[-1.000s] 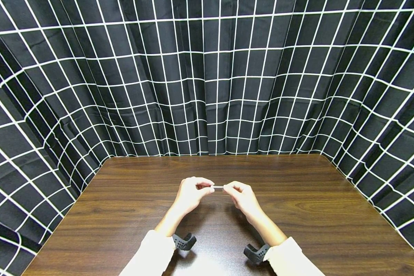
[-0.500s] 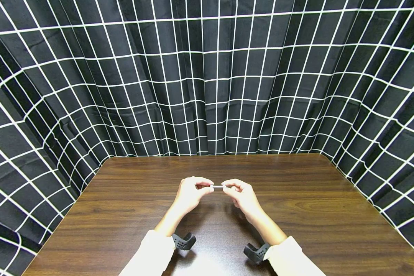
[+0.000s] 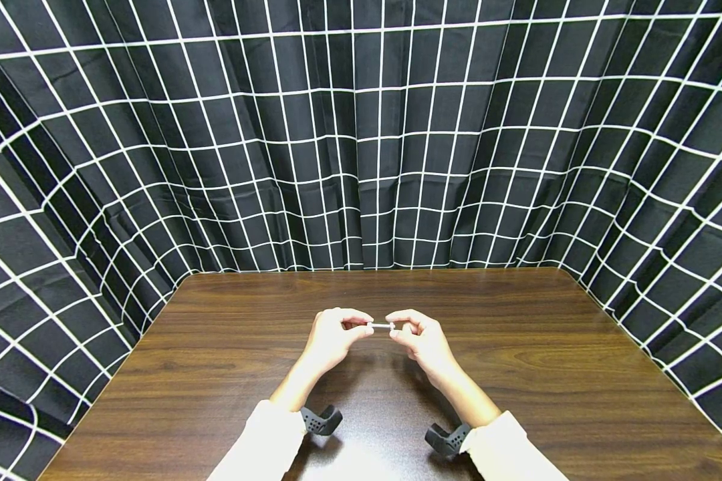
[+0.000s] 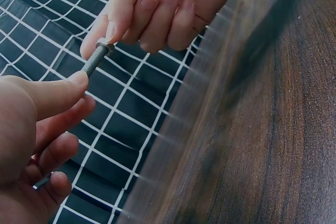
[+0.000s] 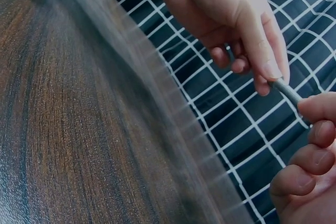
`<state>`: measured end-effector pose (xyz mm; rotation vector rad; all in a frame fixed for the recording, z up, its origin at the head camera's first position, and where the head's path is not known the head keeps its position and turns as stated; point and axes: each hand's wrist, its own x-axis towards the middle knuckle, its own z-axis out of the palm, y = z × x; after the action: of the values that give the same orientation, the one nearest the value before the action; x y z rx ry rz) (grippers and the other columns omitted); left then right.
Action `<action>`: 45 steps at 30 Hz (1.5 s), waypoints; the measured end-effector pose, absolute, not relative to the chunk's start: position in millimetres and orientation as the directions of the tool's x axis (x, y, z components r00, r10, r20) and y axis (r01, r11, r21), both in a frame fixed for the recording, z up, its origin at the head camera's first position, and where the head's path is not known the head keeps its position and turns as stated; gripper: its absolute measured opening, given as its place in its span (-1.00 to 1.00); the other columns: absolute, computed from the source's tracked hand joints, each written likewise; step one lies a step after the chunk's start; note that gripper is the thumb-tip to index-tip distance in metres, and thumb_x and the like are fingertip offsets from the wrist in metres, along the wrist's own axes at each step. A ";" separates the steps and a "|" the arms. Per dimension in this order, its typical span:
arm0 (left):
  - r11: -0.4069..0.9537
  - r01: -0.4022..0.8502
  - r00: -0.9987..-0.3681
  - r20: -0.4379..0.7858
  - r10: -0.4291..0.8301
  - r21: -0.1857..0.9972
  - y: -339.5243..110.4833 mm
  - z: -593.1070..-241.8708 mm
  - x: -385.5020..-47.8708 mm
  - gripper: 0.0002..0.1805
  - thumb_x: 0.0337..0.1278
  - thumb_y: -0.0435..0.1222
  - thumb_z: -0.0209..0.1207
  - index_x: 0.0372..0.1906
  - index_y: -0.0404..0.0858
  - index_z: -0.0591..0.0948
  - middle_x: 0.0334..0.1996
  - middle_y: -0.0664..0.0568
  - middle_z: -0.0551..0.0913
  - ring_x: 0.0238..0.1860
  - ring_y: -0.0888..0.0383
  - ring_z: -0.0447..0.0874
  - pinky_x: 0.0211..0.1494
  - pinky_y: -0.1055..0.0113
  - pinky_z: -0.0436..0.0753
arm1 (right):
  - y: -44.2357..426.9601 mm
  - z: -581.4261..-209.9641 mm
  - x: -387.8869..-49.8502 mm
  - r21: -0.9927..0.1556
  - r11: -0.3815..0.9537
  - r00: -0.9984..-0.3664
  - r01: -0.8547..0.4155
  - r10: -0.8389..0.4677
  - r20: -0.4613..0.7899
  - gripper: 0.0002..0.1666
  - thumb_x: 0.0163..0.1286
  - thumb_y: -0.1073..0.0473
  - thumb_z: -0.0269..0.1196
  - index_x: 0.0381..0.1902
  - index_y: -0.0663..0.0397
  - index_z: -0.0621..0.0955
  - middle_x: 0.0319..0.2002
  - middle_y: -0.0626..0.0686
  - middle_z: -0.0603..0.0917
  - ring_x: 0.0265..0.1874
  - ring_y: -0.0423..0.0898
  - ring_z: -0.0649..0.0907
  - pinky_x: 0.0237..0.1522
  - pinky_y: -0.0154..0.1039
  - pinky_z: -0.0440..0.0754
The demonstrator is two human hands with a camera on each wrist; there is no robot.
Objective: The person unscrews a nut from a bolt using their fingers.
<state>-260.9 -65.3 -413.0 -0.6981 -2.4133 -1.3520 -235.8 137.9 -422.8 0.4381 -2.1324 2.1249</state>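
A grey threaded bolt (image 4: pixel 95 60) is held level in the air between both hands, over the table. My left hand (image 3: pixel 331 337) pinches one end of it between thumb and index finger, hiding that end. Around the far end sits a hexagonal nut (image 4: pixel 105 45), with the thumb and index finger of my right hand (image 3: pixel 422 342) on either side of it. The right thumb touches the nut in the left wrist view. Right-wrist footage shows the bare shaft (image 5: pixel 286 94) spanning the space between the two hands. The other fingers of both hands are curled loosely.
Below the hands lies a brown wood-grain table (image 3: pixel 247 321). A black curtain with a white grid (image 3: pixel 373 147) surrounds its back and sides. Dark wrist bands (image 3: pixel 321 421) are worn on both forearms, beside light sleeves (image 3: pixel 265 437).
My right thumb and index finger have spread apart, and the nut now shows between them. The left hand keeps its pinch and stays in place.
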 end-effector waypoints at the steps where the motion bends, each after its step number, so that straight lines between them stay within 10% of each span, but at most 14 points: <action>1: 0.442 0.542 -0.840 0.470 0.270 0.715 -65.1 -413.0 -260.9 -0.87 -0.01 -0.28 0.41 -0.29 -0.14 0.76 -0.42 0.21 0.74 -0.48 0.32 0.58 -0.41 0.37 0.51 | 137.6 -422.3 -235.6 -0.963 -0.010 -0.955 -0.270 -0.129 0.269 -0.67 0.22 0.48 0.25 -0.03 0.47 0.55 -0.71 -0.14 0.26 -0.79 -0.29 0.16 -0.72 -0.41 0.09; 15: 0.433 0.544 -0.839 0.471 0.273 0.718 -63.3 -413.0 -259.6 -0.87 -0.02 -0.29 0.41 -0.30 -0.13 0.77 -0.41 0.21 0.75 -0.49 0.33 0.58 -0.40 0.37 0.51 | 132.7 -421.2 -236.0 -0.978 0.177 -0.994 -0.108 -0.020 0.106 -0.58 0.44 0.02 0.16 -0.33 0.32 0.65 -0.83 -0.18 0.18 -0.82 -0.25 0.13 -0.76 -0.37 0.05; 45: 0.449 0.539 -0.842 0.464 0.274 0.713 -64.7 -414.8 -260.9 -0.87 -0.02 -0.29 0.41 -0.29 -0.14 0.77 -0.40 0.20 0.75 -0.49 0.33 0.59 -0.42 0.38 0.52 | 134.4 -422.8 -237.0 -0.979 0.155 -0.991 -0.135 -0.036 0.131 -0.75 0.32 0.25 0.28 -0.21 0.41 0.63 -0.74 -0.14 0.32 -0.81 -0.28 0.15 -0.74 -0.39 0.06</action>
<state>-260.9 -64.7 -414.8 -0.6984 -2.4214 -1.3443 -237.0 134.4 -422.8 0.1727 -2.3284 1.9865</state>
